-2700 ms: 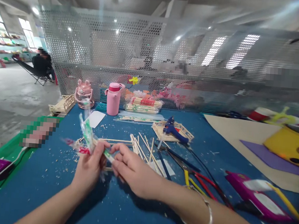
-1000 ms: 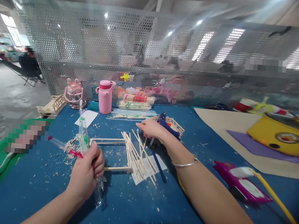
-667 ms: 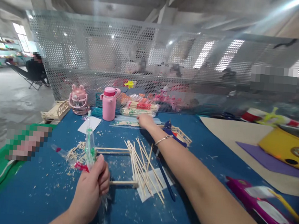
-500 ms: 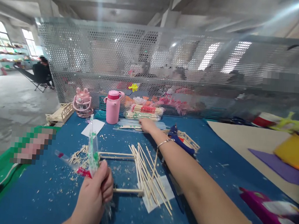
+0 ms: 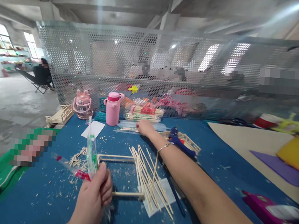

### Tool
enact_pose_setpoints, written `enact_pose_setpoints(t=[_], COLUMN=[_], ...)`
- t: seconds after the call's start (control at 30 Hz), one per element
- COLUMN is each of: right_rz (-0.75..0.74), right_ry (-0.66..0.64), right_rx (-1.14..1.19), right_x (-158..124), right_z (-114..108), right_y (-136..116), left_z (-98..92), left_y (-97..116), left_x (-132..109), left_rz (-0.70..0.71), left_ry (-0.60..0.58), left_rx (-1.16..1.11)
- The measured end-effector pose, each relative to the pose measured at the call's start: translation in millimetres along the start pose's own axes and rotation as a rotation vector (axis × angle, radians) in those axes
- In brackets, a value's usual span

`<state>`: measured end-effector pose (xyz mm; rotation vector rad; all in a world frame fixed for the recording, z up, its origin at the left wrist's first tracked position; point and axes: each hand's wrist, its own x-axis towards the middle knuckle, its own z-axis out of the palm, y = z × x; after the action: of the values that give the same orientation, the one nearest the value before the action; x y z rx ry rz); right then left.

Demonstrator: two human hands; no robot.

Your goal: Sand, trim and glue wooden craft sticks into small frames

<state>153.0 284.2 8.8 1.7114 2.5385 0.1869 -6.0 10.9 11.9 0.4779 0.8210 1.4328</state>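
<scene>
My left hand (image 5: 95, 190) is closed round crumpled clear plastic wrappers (image 5: 91, 152) with green and red print. Farther off, my right hand (image 5: 146, 128) reaches to flat clear plastic packets (image 5: 127, 128) with thin sticks in them; its fingers are curled, and their tips are hard to see. Under and beyond my left hand lies a frame of wooden sticks (image 5: 118, 157), partly hidden by that hand. Loose thin wooden sticks (image 5: 144, 177) fan out on a white sheet (image 5: 152, 212) to the right of the frame.
Wrapped stick bundles (image 5: 144, 117), a pink flask (image 5: 112, 111) and a pink bottle (image 5: 82, 106) stand at the back by a perforated metal screen (image 5: 91, 59). Blue-handled pliers (image 5: 183, 144) rest by a small wooden frame. Broken stick bits (image 5: 80, 158) lie at left.
My right hand has shifted slightly left over the plastic packets. My left hand still grips the wrappers, almost unmoved. The view has tilted up slightly.
</scene>
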Motion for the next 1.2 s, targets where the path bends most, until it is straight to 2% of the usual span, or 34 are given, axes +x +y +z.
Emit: enact_pose_setpoints(t=[0.23,0.4,0.53,0.67,0.73,0.8,0.87,0.97,1.03,1.13,1.2], right_rz=[-0.031,-0.008,-0.032,-0.126,-0.283,-0.354,-0.358,-0.300,-0.226,-0.117,-0.138], right_ry=[-0.053,0.027,0.229,0.367,0.254,0.085,-0.081,-0.276,-0.303,-0.260,-0.276], right_rx=[0.068,0.126,0.206,0.342,0.661,0.846,0.959,1.052,1.159,1.373,1.443], right_x=[3.5,-6.2,-40.1,-108.1,-148.2,-183.8,-210.7,-234.5,-243.1,-248.4,-246.3], right_z=[2.9,-7.8,-35.1,-67.0,-76.8,-81.0,-79.8,-69.5,-58.1,-40.5,-34.9], right_y=[0.3,-6.0,-22.0,-59.8,-81.4,-97.9,-106.8,-111.2,-114.8,-123.4,-126.1], left_z=[-0.3,4.7,5.8,5.5,4.8,3.3,1.3,0.2,1.5,4.1,4.2], left_y=[-0.6,2.8,6.6,8.8,10.7,15.3,22.7,32.2,31.0,17.9,9.1], left_x=[0.7,-0.4,1.6,4.2,4.9,5.7,7.1,8.9,8.6,5.4,2.0], left_rz=[-0.003,0.024,0.048,0.135,0.164,0.185,0.238,0.371,0.374,0.212,0.166], left_ry=[-0.009,0.076,0.056,0.053,0.045,0.031,0.058,0.141,0.143,0.012,-0.057], left_rx=[-0.009,-0.007,-0.073,-0.054,0.018,0.083,0.103,0.054,0.053,0.123,0.181])
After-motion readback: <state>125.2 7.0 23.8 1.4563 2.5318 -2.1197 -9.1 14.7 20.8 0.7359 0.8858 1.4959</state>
